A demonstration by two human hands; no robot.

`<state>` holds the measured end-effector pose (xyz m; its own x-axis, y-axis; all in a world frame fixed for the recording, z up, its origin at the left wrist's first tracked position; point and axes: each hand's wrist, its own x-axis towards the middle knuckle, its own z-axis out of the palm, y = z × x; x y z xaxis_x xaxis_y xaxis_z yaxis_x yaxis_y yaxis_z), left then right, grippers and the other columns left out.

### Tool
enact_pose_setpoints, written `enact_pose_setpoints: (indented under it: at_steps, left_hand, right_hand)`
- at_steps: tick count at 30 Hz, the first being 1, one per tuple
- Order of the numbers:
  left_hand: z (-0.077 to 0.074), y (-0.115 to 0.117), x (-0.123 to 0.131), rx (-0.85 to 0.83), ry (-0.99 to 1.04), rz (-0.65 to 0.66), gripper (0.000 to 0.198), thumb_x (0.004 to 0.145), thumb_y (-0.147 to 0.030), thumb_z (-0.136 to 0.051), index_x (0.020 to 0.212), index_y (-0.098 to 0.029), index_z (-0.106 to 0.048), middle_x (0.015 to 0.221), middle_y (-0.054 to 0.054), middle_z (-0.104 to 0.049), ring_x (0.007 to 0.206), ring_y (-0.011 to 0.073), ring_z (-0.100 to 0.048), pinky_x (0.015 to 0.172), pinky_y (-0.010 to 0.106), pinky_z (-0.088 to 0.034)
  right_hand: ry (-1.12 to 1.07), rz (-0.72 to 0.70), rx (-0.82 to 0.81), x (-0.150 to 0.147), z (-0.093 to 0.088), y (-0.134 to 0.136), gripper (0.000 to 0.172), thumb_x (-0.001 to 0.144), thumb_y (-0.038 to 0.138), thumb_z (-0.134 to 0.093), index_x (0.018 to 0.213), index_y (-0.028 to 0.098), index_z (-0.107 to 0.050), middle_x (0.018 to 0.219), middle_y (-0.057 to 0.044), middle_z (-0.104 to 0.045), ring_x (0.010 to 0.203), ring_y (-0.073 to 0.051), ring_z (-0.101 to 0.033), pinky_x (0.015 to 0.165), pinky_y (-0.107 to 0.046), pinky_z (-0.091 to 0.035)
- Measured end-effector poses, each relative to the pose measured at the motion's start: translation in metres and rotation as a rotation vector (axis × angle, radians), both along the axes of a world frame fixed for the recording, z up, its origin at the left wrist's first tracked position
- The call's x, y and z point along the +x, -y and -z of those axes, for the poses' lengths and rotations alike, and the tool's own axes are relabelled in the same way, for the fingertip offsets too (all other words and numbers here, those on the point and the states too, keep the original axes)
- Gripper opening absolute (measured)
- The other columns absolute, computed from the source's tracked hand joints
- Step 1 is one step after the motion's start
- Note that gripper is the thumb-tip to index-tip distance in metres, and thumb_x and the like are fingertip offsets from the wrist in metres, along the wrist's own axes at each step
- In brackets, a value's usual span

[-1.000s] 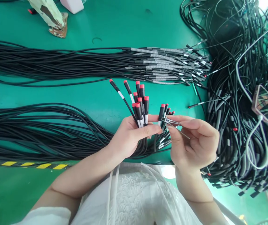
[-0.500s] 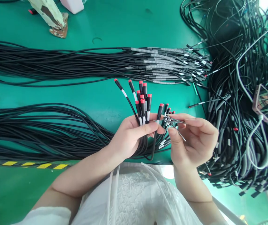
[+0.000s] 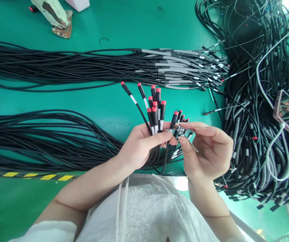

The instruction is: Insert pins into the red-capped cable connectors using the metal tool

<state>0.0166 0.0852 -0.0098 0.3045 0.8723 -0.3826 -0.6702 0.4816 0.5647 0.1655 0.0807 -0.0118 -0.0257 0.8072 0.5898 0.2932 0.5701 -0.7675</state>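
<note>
My left hand (image 3: 141, 146) is closed round a fan of several black cables with red-capped ends (image 3: 154, 106), holding them upright above the green table. My right hand (image 3: 210, 151) pinches metal tweezers (image 3: 184, 131) between thumb and forefinger. The tweezer tips touch one red-capped connector (image 3: 174, 118) at the right edge of the held bunch. More red-capped ends (image 3: 183, 119) lie just behind the tweezers. The cables trail left from my left hand into a loose black bundle (image 3: 40, 137).
A second long bundle with grey sleeved ends (image 3: 169, 65) lies across the table behind the hands. A big tangled heap of black cables (image 3: 260, 101) fills the right side. A worn pale object (image 3: 56, 16) stands at the back left. Yellow-black tape (image 3: 25, 175) marks the near edge.
The held fan of cables shifted slightly right and one connector was separated toward the tweezers. My right hand moved a little left and up, keeping the tweezers at that connector.
</note>
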Motion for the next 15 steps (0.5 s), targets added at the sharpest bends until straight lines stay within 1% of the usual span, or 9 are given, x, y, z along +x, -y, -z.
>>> enact_pose_setpoints:
  at_steps: [3,5,9,12,15]
  left_hand:
    - [0.0010,0.0001,-0.0002,0.015,-0.022,0.016,0.009,0.075,-0.024,-0.083,0.084,-0.020,-0.081,0.062,0.001,-0.071,0.063,0.0123,-0.062,0.062,0.025,-0.044]
    - [0.0004,-0.0001,-0.0001,0.016,-0.041,0.023,0.010,0.076,-0.025,-0.082,0.085,-0.019,-0.081,0.064,0.001,-0.071,0.064,0.0128,-0.061,0.063,0.026,-0.044]
    - [-0.0014,-0.0009,0.0011,-0.028,-0.025,0.006,0.011,0.075,-0.024,-0.080,0.083,-0.017,-0.081,0.076,0.004,-0.073,0.065,0.0123,-0.058,0.064,0.027,-0.044]
    - [-0.0014,-0.0013,0.0023,-0.026,-0.005,0.009,0.010,0.074,-0.024,-0.080,0.081,-0.018,-0.080,0.077,0.003,-0.069,0.064,0.0114,-0.055,0.061,0.026,-0.042]
    - [-0.0004,-0.0014,0.0031,-0.020,-0.012,-0.006,0.011,0.075,-0.027,-0.081,0.081,-0.018,-0.079,0.073,0.002,-0.067,0.063,0.0109,-0.054,0.059,0.026,-0.041]
  right_hand:
    - [0.032,0.010,0.001,0.0018,-0.0003,-0.0020,0.037,0.083,0.003,-0.071,0.111,0.024,-0.058,0.098,-0.003,-0.073,0.093,-0.022,-0.073,0.080,-0.040,-0.062]
    - [0.032,0.018,-0.020,0.0032,-0.0002,-0.0032,0.034,0.084,0.005,-0.072,0.109,0.024,-0.059,0.094,-0.002,-0.072,0.091,-0.021,-0.074,0.077,-0.038,-0.063]
    - [-0.018,0.083,-0.056,0.0050,0.0017,-0.0042,0.028,0.086,0.015,-0.075,0.107,0.023,-0.060,0.094,-0.004,-0.072,0.092,-0.024,-0.075,0.082,-0.043,-0.063]
    - [-0.023,0.095,-0.075,0.0039,0.0024,-0.0035,0.029,0.085,0.018,-0.077,0.109,0.023,-0.060,0.097,-0.005,-0.073,0.094,-0.025,-0.075,0.083,-0.045,-0.063]
    - [-0.037,0.110,-0.079,0.0009,-0.0010,-0.0026,0.034,0.086,0.018,-0.076,0.115,0.024,-0.059,0.101,-0.006,-0.073,0.093,-0.024,-0.074,0.077,-0.040,-0.063]
